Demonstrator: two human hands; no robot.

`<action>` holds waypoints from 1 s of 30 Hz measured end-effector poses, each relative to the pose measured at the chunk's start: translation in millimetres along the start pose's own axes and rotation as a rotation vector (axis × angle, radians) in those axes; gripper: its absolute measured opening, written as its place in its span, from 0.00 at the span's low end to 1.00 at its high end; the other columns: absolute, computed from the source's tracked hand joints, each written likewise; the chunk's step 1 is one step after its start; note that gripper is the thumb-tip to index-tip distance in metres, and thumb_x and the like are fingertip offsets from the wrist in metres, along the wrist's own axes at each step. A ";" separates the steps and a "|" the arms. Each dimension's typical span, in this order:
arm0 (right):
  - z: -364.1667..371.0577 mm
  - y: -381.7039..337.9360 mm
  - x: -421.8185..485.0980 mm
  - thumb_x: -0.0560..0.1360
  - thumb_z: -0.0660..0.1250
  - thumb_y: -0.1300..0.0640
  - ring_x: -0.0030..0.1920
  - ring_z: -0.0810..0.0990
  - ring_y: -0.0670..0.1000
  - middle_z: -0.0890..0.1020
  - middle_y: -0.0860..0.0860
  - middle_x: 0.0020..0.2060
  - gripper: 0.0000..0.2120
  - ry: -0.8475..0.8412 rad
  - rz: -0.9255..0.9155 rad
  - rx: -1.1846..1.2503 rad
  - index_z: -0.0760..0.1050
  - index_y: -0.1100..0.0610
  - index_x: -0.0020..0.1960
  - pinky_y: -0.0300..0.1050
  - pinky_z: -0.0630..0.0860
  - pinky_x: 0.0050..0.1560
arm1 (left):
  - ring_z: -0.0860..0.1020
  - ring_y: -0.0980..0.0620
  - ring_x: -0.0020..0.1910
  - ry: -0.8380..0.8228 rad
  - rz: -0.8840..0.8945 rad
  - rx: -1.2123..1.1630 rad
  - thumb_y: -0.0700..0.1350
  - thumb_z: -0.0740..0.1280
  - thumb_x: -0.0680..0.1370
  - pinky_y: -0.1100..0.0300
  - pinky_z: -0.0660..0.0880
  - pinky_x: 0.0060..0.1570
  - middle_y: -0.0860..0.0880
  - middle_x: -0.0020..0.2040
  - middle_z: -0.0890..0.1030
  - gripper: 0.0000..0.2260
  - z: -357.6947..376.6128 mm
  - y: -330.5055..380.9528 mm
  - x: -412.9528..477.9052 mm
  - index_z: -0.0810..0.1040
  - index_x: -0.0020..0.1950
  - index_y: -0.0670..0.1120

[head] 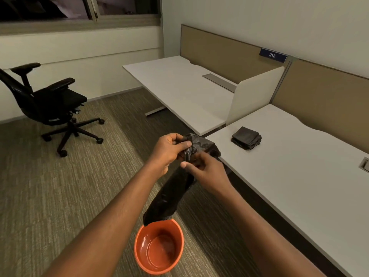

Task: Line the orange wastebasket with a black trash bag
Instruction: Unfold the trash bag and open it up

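Presently my left hand (pixel 169 150) and right hand (pixel 201 170) pinched black trash bag (pixel 169 194), crumpled, unopened | orange wastebasket (pixel 159 246) held nothing.

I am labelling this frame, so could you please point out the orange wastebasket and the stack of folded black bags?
Round orange plastic wastebasket (pixel 139 254), head view, left inner wall.
Stack of folded black bags (pixel 246 137), head view, top.
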State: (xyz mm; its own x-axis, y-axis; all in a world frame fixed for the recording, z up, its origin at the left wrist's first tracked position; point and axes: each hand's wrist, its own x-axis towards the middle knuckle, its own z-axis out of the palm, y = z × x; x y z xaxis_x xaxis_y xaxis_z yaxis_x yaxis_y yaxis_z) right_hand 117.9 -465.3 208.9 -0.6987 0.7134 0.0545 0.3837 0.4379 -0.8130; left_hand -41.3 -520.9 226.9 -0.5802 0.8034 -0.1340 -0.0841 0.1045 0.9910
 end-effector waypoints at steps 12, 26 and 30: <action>2.7 7.0 21.6 0.76 0.73 0.51 0.32 0.83 0.46 0.86 0.54 0.40 0.09 -0.018 0.248 0.346 0.79 0.56 0.48 0.41 0.80 0.34 | 0.80 0.55 0.35 -0.047 -0.005 0.248 0.56 0.78 0.70 0.61 0.76 0.31 0.48 0.41 0.81 0.19 -15.7 -11.3 -7.9 0.80 0.53 0.48; -15.3 16.4 26.0 0.73 0.75 0.51 0.38 0.84 0.47 0.86 0.53 0.46 0.13 -0.018 0.366 0.560 0.79 0.58 0.53 0.39 0.80 0.38 | 0.84 0.50 0.37 -0.046 -0.166 0.146 0.38 0.70 0.79 0.58 0.80 0.33 0.45 0.42 0.84 0.03 -10.0 -39.2 -16.7 0.79 0.47 0.44; -21.5 31.3 26.2 0.75 0.73 0.54 0.43 0.84 0.48 0.86 0.52 0.47 0.04 0.011 0.394 0.532 0.82 0.53 0.47 0.43 0.80 0.43 | 0.83 0.45 0.41 0.071 -0.342 -0.246 0.39 0.66 0.81 0.49 0.81 0.42 0.43 0.44 0.83 0.03 -18.5 -47.1 -12.9 0.76 0.48 0.44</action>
State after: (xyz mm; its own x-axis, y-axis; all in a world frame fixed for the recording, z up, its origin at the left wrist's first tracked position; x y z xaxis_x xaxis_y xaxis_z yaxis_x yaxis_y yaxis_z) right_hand 124.6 -421.2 197.3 -0.5598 0.7714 -0.3024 0.2568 -0.1855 -0.9485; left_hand -44.8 -547.1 181.9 -0.5391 0.7033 -0.4634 -0.4675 0.2077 0.8592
